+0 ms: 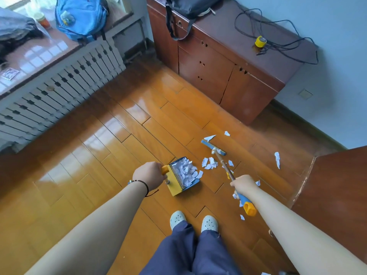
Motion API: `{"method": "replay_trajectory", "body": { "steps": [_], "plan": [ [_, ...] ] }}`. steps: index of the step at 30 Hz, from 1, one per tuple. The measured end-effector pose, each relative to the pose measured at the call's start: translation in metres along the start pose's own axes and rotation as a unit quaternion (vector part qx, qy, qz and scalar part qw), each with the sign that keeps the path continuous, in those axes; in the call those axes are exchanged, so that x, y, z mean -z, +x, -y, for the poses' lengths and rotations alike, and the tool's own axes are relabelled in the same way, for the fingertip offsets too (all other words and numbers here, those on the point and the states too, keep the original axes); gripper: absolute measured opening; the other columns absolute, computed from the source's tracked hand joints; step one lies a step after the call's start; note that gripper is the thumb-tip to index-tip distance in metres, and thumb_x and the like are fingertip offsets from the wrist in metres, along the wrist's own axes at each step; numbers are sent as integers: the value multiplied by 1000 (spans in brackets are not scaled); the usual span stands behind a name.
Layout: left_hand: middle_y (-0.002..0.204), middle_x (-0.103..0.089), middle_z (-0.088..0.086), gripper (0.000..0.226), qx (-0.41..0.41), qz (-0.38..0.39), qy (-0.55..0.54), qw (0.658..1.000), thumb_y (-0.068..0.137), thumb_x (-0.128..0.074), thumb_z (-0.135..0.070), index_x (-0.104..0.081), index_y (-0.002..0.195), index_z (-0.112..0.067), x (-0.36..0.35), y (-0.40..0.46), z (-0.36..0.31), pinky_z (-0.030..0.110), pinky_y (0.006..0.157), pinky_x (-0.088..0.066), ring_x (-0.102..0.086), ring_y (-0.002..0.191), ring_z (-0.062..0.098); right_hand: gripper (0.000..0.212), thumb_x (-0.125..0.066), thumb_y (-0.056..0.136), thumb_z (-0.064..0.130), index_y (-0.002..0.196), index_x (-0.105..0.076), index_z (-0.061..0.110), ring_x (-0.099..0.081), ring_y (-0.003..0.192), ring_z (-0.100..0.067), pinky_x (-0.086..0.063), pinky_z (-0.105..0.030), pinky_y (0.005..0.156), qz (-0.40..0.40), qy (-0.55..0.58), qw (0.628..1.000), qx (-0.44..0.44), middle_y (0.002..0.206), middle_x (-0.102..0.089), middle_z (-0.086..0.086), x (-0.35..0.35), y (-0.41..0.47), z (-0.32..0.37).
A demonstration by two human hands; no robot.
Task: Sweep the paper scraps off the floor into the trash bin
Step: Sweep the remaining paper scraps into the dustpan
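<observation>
Several paper scraps (pixel 210 163) remain unswept; left hand (pixel 149 175) grips dustpan (pixel 183 176), right hand (pixel 244 185) grips broom (pixel 225 165); next stroke toward pan

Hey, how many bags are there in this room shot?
2. A blue backpack sits on the windowsill ledge at the upper left, and a black bag lies on top of the brown cabinet, one strap hanging down its front. Others may lie outside the view.

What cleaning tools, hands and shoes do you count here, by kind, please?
Dustpan: 1
Broom: 1
Hands: 2, left, right
Shoes: 2
Total: 6
</observation>
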State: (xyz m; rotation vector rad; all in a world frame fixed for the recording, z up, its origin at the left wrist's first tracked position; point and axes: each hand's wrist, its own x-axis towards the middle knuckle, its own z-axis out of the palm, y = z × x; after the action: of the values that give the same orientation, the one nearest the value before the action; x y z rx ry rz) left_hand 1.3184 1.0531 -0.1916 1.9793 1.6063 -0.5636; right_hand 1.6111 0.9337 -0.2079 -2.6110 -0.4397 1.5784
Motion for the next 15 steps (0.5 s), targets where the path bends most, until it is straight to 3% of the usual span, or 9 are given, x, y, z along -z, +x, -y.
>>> {"method": "replay_trajectory", "body": {
  "steps": [7, 10, 13, 15],
  "plan": [
    [86, -65, -3, 19, -12, -6, 33, 999, 97, -62, -42, -65, 98, -24, -4, 11, -38, 34, 74, -60, -65, 81, 21, 15, -58, 93, 8, 100, -59, -5, -55, 50, -26, -43, -24, 43, -31, 117, 991, -64, 69, -60, -18, 22, 24, -29],
    [90, -67, -2, 21, -16, -8, 47, 999, 96, -62, -43, -66, 101, -23, -6, 14, -45, 35, 75, -60, -66, 83, 21, 18, -59, 93, 14, 99, -57, -3, -59, 57, -26, -51, -30, 52, -11, 160, 982, -104, 76, -64, -17, 14, 37, -30],
    [90, -67, -1, 22, -17, -5, 50, 999, 96, -62, -43, -66, 103, -22, -6, 16, -47, 37, 76, -61, -67, 83, 21, 23, -61, 92, 18, 103, -58, -1, -57, 60, -25, -46, -28, 50, 35, 157, 981, -110, 84, -64, -16, -11, 43, -29],
    [89, -67, -2, 22, -16, -5, 52, 999, 96, -62, -44, -66, 102, -22, -6, 17, -48, 37, 76, -61, -66, 83, 21, 16, -63, 90, 17, 97, -60, 3, -61, 69, -24, -53, -30, 60, 58, 141, 983, -99, 88, -65, -14, -32, 36, -23]
  ]
}}
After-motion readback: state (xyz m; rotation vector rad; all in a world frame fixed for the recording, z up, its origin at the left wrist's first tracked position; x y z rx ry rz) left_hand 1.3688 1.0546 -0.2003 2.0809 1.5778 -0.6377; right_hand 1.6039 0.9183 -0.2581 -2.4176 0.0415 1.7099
